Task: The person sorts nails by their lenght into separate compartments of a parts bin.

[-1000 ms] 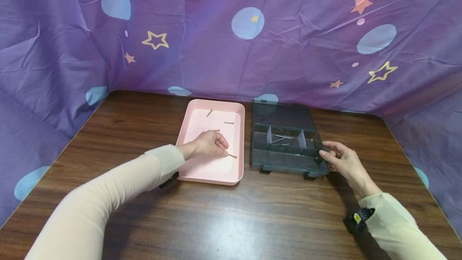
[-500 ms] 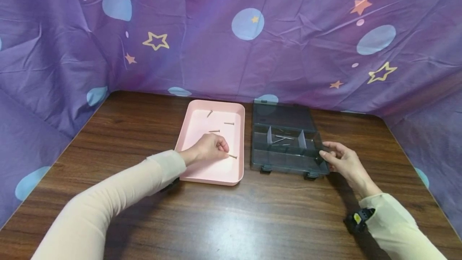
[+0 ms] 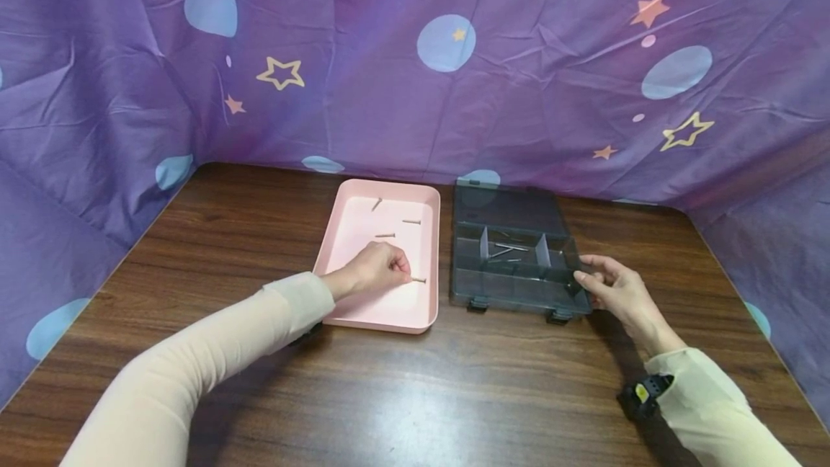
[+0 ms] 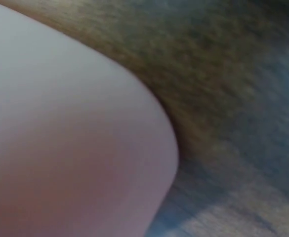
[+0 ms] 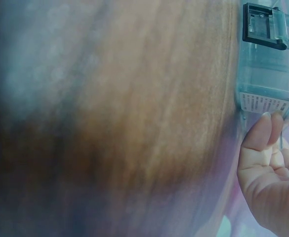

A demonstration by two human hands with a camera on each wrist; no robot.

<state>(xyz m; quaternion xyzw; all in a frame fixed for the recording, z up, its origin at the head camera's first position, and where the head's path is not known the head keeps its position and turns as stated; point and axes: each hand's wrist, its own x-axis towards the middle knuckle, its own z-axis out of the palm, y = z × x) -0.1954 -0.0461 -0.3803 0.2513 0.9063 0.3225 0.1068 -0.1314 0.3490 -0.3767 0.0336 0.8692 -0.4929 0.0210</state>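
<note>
My left hand [image 3: 379,267] is low inside a pink tray [image 3: 433,258], its thumb and fingertips pinching the tip of a screw [image 3: 419,280] whose head points right. Three more screws lie farther back on the tray floor: one at a slant [image 3: 377,203], one near the right wall [image 3: 411,221] and one just beyond the hand [image 3: 385,236]. At the right, my right hand [image 3: 619,294] grips the right side wall of a dark see-through compartment box [image 3: 512,290]. Several thin metal pieces [image 3: 511,247], screws or nails, lie in its middle compartment. The left wrist view shows only the tray's corner [image 4: 109,123], blurred.
The box's lid [image 3: 509,209] lies folded back toward the purple curtain [image 3: 376,114]. White dividers [image 3: 543,251] split its back row. Two latches [image 3: 478,303] are on its front. Brown wooden table [image 3: 363,395] extends in front of both containers.
My left hand has shifted very slightly toward me, uncovering the screw just beyond it. The pinched screw has turned a little, now lying more level. My right hand and the box stay still.
</note>
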